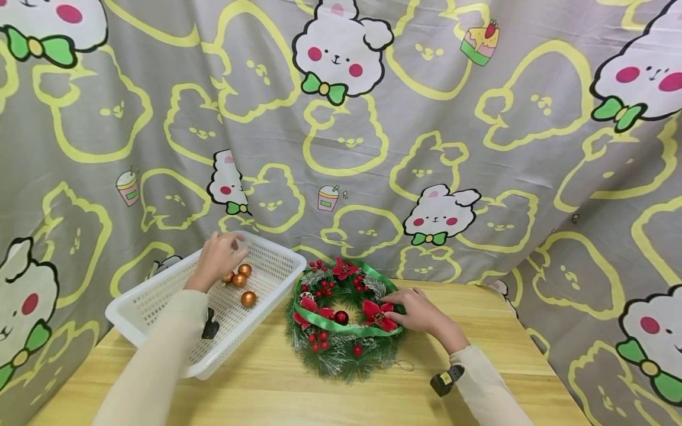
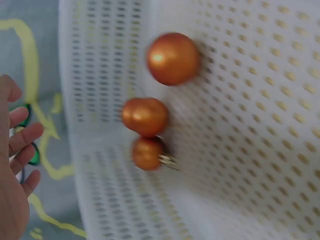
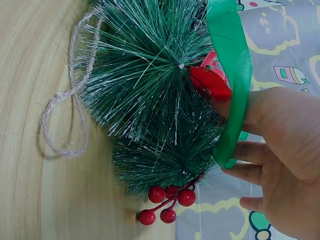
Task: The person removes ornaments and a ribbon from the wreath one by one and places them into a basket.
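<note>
My left hand [image 1: 222, 259] is over the white plastic basket [image 1: 277, 254], its fingers loosely bent with nothing between them. Below it lie several shiny orange Christmas balls [image 2: 173, 59], three bunched together and one apart. On the right, a green Christmas wreath [image 1: 348, 361] lies on the table, with red flowers, berries and frosted needles. A green ribbon [image 3: 235, 65] runs over it, and a dark red ball [image 1: 341, 318] shows near its middle. My right hand [image 1: 421, 310] grips the wreath's right side, thumb at a red petal [image 3: 212, 82] and fingers passing behind the ribbon.
The wooden table [image 1: 288, 396] carries both basket and wreath. A twine loop [image 3: 50, 130] sticks out from the wreath onto the tabletop. Behind the table hangs a grey curtain [image 1: 351, 231] with cartoon rabbits. Small black cameras sit at both wrists.
</note>
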Demonstrator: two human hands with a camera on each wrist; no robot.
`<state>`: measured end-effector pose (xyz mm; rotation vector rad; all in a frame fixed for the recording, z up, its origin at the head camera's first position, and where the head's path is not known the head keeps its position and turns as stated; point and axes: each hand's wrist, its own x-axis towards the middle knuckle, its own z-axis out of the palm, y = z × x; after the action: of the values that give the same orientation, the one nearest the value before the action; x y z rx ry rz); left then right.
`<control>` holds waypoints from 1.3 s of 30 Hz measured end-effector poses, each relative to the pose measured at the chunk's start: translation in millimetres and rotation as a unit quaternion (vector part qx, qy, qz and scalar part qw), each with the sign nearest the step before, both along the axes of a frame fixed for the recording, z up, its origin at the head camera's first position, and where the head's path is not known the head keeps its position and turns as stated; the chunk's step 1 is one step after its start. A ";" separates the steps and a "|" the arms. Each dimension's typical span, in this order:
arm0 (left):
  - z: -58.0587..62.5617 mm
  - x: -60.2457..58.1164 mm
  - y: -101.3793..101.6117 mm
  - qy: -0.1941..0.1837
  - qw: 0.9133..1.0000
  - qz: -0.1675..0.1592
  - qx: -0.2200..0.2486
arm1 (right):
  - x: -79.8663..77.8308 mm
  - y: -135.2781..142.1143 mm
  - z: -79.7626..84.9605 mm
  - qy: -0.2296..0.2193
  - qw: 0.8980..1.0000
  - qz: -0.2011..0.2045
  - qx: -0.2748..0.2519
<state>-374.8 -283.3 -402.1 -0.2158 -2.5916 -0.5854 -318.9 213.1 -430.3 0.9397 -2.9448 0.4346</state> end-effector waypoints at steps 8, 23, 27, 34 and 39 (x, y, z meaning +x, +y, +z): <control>36.8 -0.3 39.3 0.033 0.998 -0.057 -0.008 | 0.8 2.7 -2.1 0.002 1.000 -0.002 -0.004; 72.8 9.3 141.7 0.085 0.973 -0.197 -0.079 | 1.4 3.4 -1.3 0.006 1.000 0.004 -0.002; 75.2 6.1 168.7 0.076 0.971 -0.214 -0.077 | 0.7 4.1 0.7 0.008 1.000 0.003 -0.004; 63.5 3.4 205.4 0.000 0.973 -0.222 -0.055 | -0.8 3.6 0.0 0.008 1.000 0.004 -0.004; 44.1 5.0 218.8 -0.040 0.972 -0.229 -0.040 | -0.8 2.6 -1.1 0.010 1.000 0.003 -0.006</control>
<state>-369.8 -64.5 -358.0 -0.8501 -2.6539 -0.6562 -319.6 215.7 -431.4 0.9475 -2.9192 0.4392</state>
